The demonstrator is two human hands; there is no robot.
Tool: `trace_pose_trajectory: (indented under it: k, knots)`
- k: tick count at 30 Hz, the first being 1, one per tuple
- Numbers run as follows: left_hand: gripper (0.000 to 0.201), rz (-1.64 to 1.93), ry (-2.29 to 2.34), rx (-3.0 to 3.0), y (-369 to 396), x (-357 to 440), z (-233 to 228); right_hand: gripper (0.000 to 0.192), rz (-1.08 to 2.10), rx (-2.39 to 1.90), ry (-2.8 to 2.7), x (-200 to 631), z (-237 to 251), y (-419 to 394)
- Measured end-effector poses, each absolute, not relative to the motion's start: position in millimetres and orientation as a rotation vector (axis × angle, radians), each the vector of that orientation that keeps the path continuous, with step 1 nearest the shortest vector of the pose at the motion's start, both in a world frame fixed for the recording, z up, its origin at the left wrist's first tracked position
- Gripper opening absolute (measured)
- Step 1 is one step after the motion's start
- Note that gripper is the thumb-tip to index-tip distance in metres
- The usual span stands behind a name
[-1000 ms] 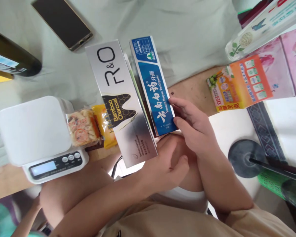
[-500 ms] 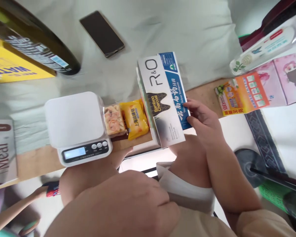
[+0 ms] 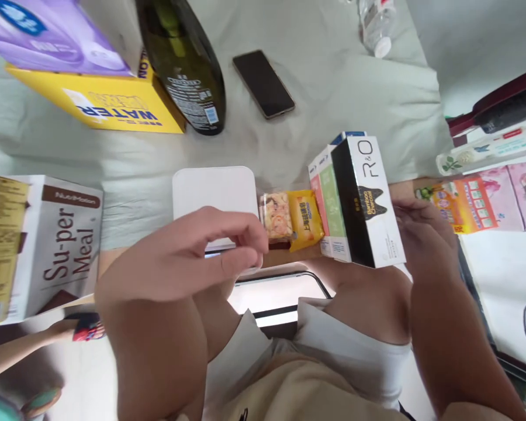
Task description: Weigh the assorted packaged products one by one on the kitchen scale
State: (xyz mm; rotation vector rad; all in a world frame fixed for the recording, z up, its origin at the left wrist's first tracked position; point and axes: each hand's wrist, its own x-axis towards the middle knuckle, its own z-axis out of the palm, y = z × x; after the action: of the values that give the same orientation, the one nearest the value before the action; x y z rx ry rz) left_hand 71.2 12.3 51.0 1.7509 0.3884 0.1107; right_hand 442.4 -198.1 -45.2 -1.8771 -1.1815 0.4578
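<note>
Head view. Right hand (image 3: 425,237): clasped on a stack of toothpaste boxes (image 3: 357,202), held on edge above the bench (image 3: 403,188), black-and-white R&O box outermost. Left hand (image 3: 201,251): fingers curled, pinching nothing visible, in front of the white kitchen scale (image 3: 213,190). Two snack packets (image 3: 291,217): between scale and boxes. Phone (image 3: 263,83), dark bottle (image 3: 186,64): on the pale cloth (image 3: 333,88) beyond.

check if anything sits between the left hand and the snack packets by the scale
Nothing visible does. The left hand hovers over the front of the white scale, fingertips close to the snack packets lying at the scale's right edge. The toothpaste boxes, held by the right hand, are on the packets' far side.
</note>
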Motion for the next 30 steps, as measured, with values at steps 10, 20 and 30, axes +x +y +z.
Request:
trace_pose_trajectory:
  k: [10, 20, 30]
  knots:
    - [0.013, 1.129, 0.930, 1.399, 69, 68, -11, 0.031, 0.435, -1.921, -1.112, 313, 114, -73]
    - [0.065, 1.429, 0.752, 1.652, 99, 79, -67, 0.069, 1.118, -1.489, -1.613, 305, 45, 141]
    - [0.072, 1.290, 0.728, 1.645, 97, 62, -67, 0.074, 1.113, -1.285, -1.687, 292, 16, 156]
